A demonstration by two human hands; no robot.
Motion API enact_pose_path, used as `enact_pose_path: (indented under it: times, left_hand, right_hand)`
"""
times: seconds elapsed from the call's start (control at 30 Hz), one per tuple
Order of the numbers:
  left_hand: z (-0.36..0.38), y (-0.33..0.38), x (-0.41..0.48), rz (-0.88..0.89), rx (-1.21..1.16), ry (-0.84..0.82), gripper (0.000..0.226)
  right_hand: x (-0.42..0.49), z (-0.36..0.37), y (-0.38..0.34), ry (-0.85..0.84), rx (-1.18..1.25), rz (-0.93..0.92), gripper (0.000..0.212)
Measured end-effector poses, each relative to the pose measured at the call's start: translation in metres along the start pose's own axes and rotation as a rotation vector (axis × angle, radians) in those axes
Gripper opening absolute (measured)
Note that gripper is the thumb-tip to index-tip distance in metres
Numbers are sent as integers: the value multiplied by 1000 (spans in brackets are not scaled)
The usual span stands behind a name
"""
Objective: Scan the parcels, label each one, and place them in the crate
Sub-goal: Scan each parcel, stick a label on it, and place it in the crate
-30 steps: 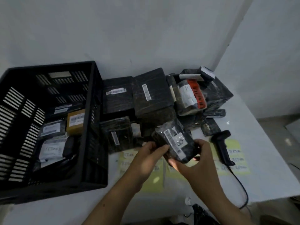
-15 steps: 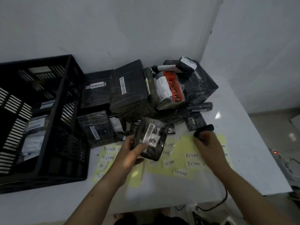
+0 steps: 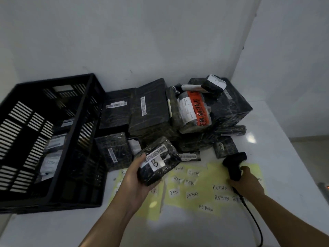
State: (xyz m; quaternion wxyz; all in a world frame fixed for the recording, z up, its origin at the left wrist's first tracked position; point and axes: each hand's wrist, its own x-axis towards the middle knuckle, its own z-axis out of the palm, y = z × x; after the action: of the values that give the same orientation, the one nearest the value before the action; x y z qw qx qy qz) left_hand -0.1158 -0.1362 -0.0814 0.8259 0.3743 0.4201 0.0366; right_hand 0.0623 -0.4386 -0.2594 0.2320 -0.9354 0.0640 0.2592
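My left hand [image 3: 134,180] grips a small black wrapped parcel [image 3: 157,162] from below, its white barcode label facing up. My right hand [image 3: 246,182] holds the black barcode scanner [image 3: 234,164] by its handle, lifted off the table with its head pointing toward the pile. A heap of black wrapped parcels [image 3: 151,111] lies behind, one with an orange fragile tape [image 3: 197,109]. The black slatted crate [image 3: 53,132] stands at the left with several labelled parcels inside. Yellow sheets of white "RETURN" stickers [image 3: 204,186] lie on the table under my hands.
The white table [image 3: 284,157] meets white walls at the back and right. The scanner's black cable [image 3: 256,223] runs off the front edge. The table's right edge drops to the floor.
My right hand let go of the parcel, reached right, and picked up the scanner. My left hand now holds the parcel alone, turned label up.
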Motion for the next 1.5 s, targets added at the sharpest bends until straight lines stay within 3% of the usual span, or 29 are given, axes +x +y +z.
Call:
enact_pose_path:
  times: [0.17,0.27,0.43,0.63,0.77,0.8,0.9,0.97,1.17,1.23,1.37,1.5]
  left_hand:
    - [3,11,3,16,24,-2,33]
    - [3,15,5,2,-36,9,44]
    - [2,18,7,-18,-49,37,42]
    - [-6,23,15,-16,-35,43,43]
    - [-7,25,18,-14,-33,36,42]
    - [-7,26,19,-15,-31,31,42]
    - [-8,27,20,-16,-48,23,43]
    - [-9,28,21,-14,-54,10,43]
    - [-10,29,21,13,-11,-28,48]
    - [-11,29,20,13,7,-33,48]
    - [-12,27,18,15,41,-41,48]
    - [-10,27,18,21,60,-56,47]
  right_hand:
    - [-5,4,-2,13,19,-7,63]
    - [-18,-3,-6,28,73,-25,64]
    - [-68,-22,-22,75,218,-87,61]
    - [-152,-41,-52,-76,567,-140,16]
    - [-212,-47,-92,-193,782,-266,9]
    - [-224,-49,-104,-227,800,-309,9]
    - [-249,-50,-130,-268,775,-475,49]
    - [-260,-47,-139,-270,780,-555,59]
    - [-273,-42,-143,-253,826,-564,87]
    - [-276,-43,-142,-258,803,-576,85]
    - [-277,-41,-140,-268,781,-575,57]
    - [-280,-43,-142,-269,750,-581,44]
